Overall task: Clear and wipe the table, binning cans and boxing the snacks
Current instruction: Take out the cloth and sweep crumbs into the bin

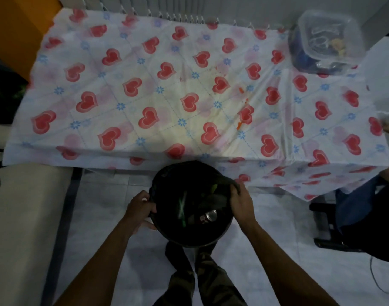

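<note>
Hands grip the rim of a round black bin lined with a dark bag [167,173] on the pale tiled floor just before the heart-patterned tablecloth-covered table [145,85], left hand [140,209] and right hand [241,200] both closed on the liner, silver-topped can [211,215] inside, clear lidded plastic box [328,38] at the far right corner.

The table [145,85] under its heart-print cloth is open across the left, middle and near edge; nothing stands there to block a reach. Small orange crumbs [242,107] lie right of centre, flat on the cloth. 1 clear lidded box [328,40] occupies the far right corner. The black bin [189,208] stands on the floor against the near edge, with both hands on its rim. A dark chair [343,217] crowds the right side.
</note>
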